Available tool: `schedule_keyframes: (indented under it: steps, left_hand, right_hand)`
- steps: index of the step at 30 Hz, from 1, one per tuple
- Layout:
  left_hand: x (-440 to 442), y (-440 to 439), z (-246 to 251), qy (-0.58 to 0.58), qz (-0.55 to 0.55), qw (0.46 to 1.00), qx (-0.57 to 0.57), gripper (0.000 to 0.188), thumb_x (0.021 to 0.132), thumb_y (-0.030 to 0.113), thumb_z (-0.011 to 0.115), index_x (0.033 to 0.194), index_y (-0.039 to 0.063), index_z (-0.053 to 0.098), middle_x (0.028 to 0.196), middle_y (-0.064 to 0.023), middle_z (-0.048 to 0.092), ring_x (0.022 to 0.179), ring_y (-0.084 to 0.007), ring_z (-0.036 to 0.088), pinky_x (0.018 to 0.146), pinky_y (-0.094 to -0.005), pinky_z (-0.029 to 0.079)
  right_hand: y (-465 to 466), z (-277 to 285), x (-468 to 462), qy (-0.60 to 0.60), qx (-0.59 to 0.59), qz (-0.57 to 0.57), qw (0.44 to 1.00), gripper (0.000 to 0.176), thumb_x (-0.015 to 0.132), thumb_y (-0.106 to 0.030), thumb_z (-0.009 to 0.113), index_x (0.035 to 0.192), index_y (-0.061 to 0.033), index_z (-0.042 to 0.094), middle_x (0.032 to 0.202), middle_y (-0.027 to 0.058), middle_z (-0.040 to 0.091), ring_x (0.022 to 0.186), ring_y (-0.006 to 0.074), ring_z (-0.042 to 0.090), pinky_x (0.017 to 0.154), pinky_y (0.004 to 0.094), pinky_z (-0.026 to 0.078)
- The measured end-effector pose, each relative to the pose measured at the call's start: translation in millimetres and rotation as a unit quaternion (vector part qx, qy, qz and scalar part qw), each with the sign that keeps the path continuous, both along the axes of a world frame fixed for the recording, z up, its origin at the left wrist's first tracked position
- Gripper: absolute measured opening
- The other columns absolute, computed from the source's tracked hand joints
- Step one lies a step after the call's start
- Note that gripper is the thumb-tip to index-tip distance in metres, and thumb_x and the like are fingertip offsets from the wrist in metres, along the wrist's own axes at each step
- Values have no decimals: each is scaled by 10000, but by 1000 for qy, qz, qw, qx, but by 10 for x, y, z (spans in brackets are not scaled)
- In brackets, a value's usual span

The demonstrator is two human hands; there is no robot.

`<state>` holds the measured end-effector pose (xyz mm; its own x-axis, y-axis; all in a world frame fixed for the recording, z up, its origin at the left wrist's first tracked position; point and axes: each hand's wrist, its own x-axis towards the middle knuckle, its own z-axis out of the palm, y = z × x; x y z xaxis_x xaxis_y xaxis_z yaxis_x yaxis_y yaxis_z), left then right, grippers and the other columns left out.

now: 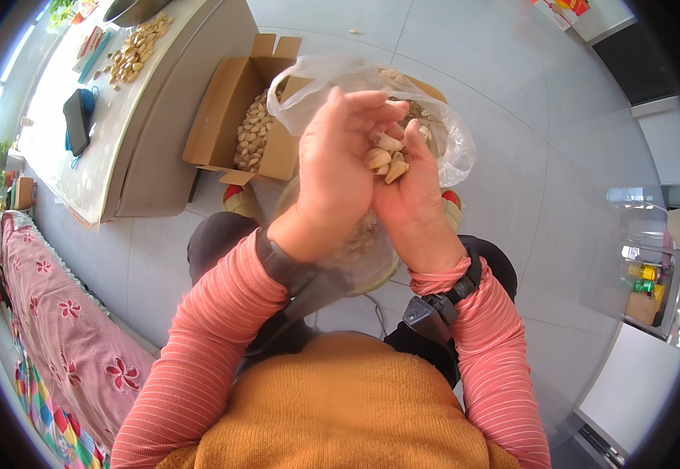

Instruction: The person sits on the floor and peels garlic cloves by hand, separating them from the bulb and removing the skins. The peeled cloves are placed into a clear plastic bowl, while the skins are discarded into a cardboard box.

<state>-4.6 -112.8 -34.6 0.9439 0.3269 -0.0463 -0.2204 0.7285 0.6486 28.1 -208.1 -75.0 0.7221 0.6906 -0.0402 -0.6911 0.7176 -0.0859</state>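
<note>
My left hand and my right hand are cupped together in front of me, wrists close. Several garlic cloves with pale papery skins rest in the hollow between the palms, mostly against the right fingers. Below and beyond the hands is a translucent plastic bag, its rim spread wide, with brownish dry matter partly visible inside. A round, pale basin stands between my knees with what look like garlic skins in it; my hands and forearms hide much of it.
An open cardboard box holding many garlic cloves stands left of the bag. On the white table lie more cloves, a dark phone-like device and a metal bowl. A pink flowered cover hangs at lower left.
</note>
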Motion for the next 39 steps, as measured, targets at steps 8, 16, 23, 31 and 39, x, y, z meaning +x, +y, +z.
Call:
schedule_keyframes:
  steps: [8,16,23,31,39]
  left_hand:
    - [71,171,-109,-54,-12,984,-172,386,1005,331,501,1006,-28,643,944,-189,696,1045,-351,642,1012,-479,470]
    - [157,115,-101,-77,36,996,-29,430,1041,369,428,970,-4,628,884,-150,668,931,-297,651,840,-397,494]
    - [153,92,48,-95,54,989,100,519,1066,397,342,999,-30,629,831,-153,655,946,-314,651,870,-432,524]
    - [-307,233,113,11,21,943,331,363,1062,209,332,989,-34,593,707,-80,559,769,-219,591,818,-407,505]
    - [-601,128,-670,-27,-338,483,807,562,858,226,582,1381,78,441,1334,-168,472,1337,-473,355,988,-546,470]
  right_hand:
    - [83,108,16,99,-197,-56,974,505,1057,-408,365,1342,-11,491,1354,142,533,1259,291,510,1102,439,395]
    - [99,102,-30,93,-93,-22,991,438,1053,-362,401,1331,-36,493,1345,134,541,1269,279,510,1107,437,392]
    - [99,193,-29,81,-112,-42,990,256,1038,-273,459,1145,-52,530,1172,99,589,1156,249,556,1048,405,445]
    - [-228,317,266,175,-52,-130,975,223,980,-131,575,1083,66,551,1164,178,583,1161,332,562,980,460,536]
    - [-407,288,411,122,-63,-110,985,213,980,-115,571,1005,97,574,1040,182,616,1130,359,584,924,445,581]
